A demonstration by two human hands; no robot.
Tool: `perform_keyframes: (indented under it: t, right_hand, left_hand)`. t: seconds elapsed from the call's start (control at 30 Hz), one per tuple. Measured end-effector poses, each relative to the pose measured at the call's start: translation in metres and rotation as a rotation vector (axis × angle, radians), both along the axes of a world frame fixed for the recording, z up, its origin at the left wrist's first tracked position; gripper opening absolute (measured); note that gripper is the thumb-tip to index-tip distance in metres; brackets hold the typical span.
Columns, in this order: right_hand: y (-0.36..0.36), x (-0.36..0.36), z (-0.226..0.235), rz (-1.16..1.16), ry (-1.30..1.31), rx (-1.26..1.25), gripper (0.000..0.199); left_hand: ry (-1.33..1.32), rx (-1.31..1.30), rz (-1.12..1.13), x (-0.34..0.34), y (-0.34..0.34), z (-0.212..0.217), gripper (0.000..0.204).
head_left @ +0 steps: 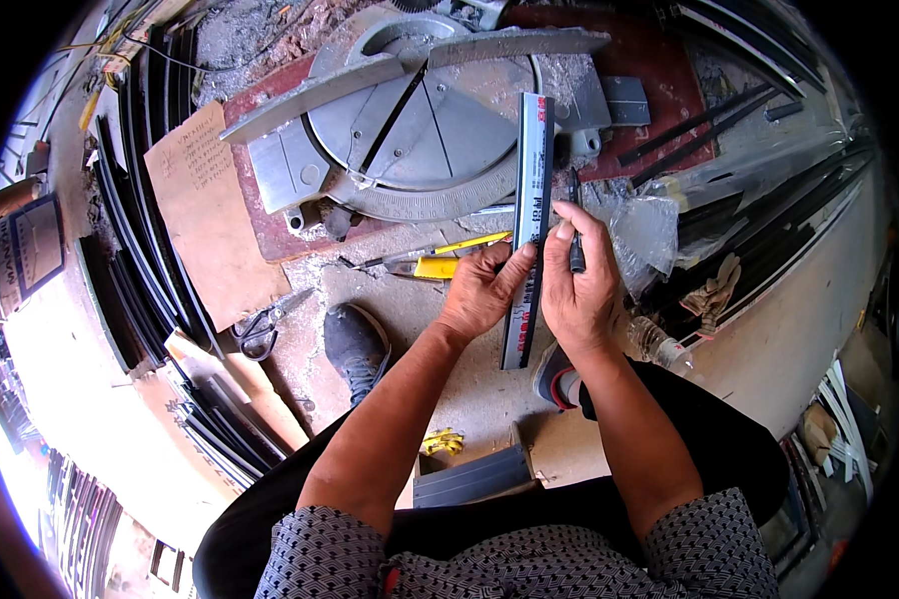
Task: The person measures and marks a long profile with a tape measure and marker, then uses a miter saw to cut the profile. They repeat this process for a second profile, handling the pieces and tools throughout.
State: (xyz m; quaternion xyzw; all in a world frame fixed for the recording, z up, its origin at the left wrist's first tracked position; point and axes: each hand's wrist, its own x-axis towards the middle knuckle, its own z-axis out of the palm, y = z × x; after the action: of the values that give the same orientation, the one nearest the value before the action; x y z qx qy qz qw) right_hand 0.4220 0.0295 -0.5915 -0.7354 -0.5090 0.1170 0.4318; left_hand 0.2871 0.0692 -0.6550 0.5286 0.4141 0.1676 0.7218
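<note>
A straight metal profile strip (532, 185), covered in printed film, stands nearly upright in the picture, in front of the saw table. My left hand (481, 292) is closed on its left side, thumb pressed on the face. On the strip's right edge rest the fingertips of my right hand (587, 290), whose fingers also hold a slim black pen (576, 250), tip pointing away from me. Left of the strip, beyond my left hand, lie a yellow pencil (472, 242) and a yellow-handled utility knife (436, 268).
A round grey mitre saw table (380, 165) with a fence fills the far middle. Handwritten cardboard (210, 215) and scissors (259, 337) lie left. Black profiles (135, 230) flank both sides. At right are plastic sheeting (641, 235), gloves (714, 292) and a clear bottle (659, 344).
</note>
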Motion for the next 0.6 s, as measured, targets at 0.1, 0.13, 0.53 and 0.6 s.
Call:
perform_keyframes:
  t: [0.1,0.13,0.53,0.6]
  right_hand:
    - [0.003,-0.001,0.004,0.003,-0.006,0.016,0.023]
    - [0.003,-0.001,0.004,-0.002,-0.002,0.019,0.022]
    - [0.005,-0.021,0.024,0.105,0.054,0.142,0.023]
    - [0.002,-0.027,0.031,0.132,0.083,0.139,0.024]
  left_hand:
    - [0.044,0.003,-0.036,-0.007,0.007,0.001,0.038]
    - [0.059,0.018,-0.043,-0.011,0.010,0.002,0.037]
    - [0.357,0.280,-0.380,-0.092,0.086,0.055,0.046]
    - [0.400,0.321,-0.450,-0.114,0.098,0.069,0.047]
